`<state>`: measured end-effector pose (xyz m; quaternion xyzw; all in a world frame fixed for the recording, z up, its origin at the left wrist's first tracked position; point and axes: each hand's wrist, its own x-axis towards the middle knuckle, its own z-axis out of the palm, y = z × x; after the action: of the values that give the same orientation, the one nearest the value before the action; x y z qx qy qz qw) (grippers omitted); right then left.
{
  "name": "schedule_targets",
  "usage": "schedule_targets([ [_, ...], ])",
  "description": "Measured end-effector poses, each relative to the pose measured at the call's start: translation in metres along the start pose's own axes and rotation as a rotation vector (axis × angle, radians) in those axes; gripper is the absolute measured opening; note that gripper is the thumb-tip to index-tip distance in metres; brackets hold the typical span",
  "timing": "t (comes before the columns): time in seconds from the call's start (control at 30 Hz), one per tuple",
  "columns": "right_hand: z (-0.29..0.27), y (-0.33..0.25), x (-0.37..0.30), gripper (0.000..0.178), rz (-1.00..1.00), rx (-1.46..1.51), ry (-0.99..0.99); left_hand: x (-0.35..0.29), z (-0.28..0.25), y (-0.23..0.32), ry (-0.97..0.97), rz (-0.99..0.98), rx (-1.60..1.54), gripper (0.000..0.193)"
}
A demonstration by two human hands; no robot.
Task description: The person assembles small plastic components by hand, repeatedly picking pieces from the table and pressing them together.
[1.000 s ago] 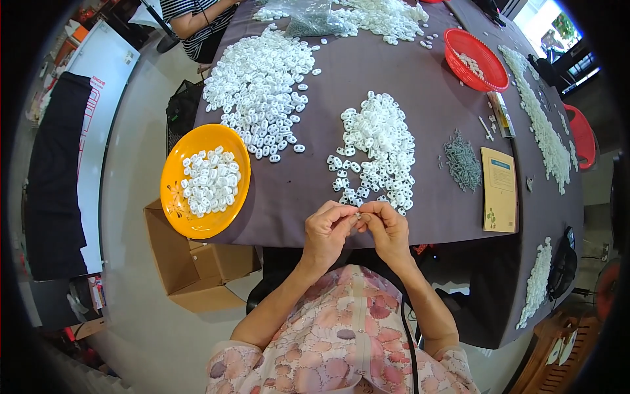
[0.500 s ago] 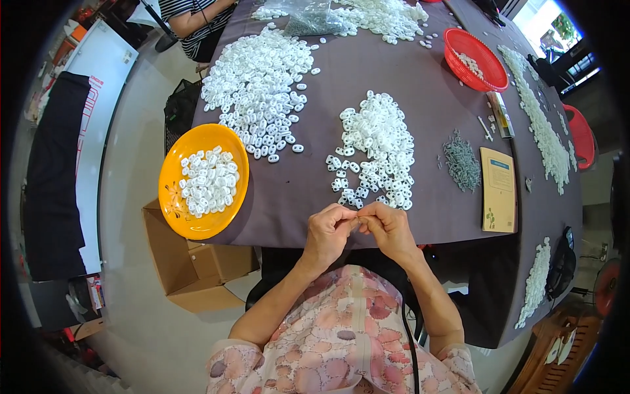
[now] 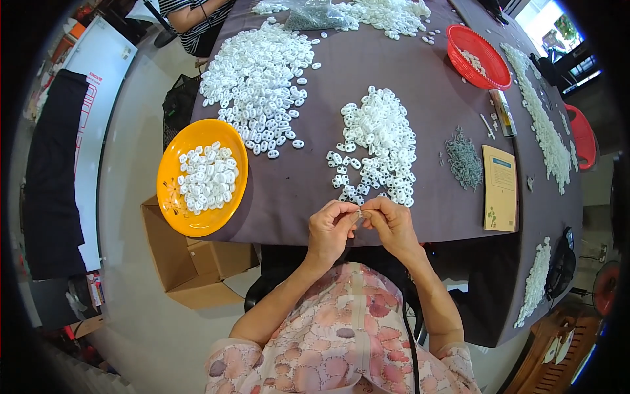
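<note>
My left hand [image 3: 330, 228] and my right hand [image 3: 392, 226] meet at the table's near edge, thumbs and forefingers pinched together. Between the fingertips is a small whitish piece, mostly hidden, so its kind is unclear. Just beyond my hands lies a pile of small white oval plastic pieces with two holes each [image 3: 380, 138]. Some at its near left lie loose and apart. To the right is a heap of small grey screws or pins [image 3: 464, 159], too small to tell which. An orange plate [image 3: 172, 209] at the left holds more white oval pieces [image 3: 209, 178].
A larger heap of white ovals [image 3: 259, 79] lies at the back left, near a clear bag of grey bits [image 3: 315, 16]. On the right are a red basket [image 3: 493, 82], a yellow-brown booklet [image 3: 500, 190] and a small box [image 3: 502, 113]. A cardboard box [image 3: 190, 276] stands below the plate. Another person [image 3: 193, 23] sits at the far left.
My fingertips have shifted slightly against each other, and a bit of the whitish piece shows between them. The whole view has moved a little; the piles look the same.
</note>
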<state>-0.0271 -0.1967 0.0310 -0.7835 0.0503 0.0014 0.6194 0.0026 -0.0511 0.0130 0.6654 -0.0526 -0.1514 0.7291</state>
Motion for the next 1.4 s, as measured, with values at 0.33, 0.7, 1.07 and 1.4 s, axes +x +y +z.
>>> schedule_targets([
  [0.33,0.01,0.017,-0.004,0.008,0.008,-0.025,0.063,-0.001,0.004,-0.007,0.024,0.233,0.212,0.005],
  [0.7,0.001,0.001,0.054,0.009,-0.381,-0.573,0.187,0.004,-0.023,-0.015,0.064,-0.105,-0.064,0.008],
  [1.07,0.012,0.004,0.081,0.011,-0.474,-0.933,0.216,0.009,-0.029,-0.016,0.059,-0.199,-0.234,0.012],
  [1.4,0.025,0.016,0.019,0.014,0.163,0.403,0.03,0.013,-0.025,-0.015,0.018,-0.237,-0.128,0.013],
])
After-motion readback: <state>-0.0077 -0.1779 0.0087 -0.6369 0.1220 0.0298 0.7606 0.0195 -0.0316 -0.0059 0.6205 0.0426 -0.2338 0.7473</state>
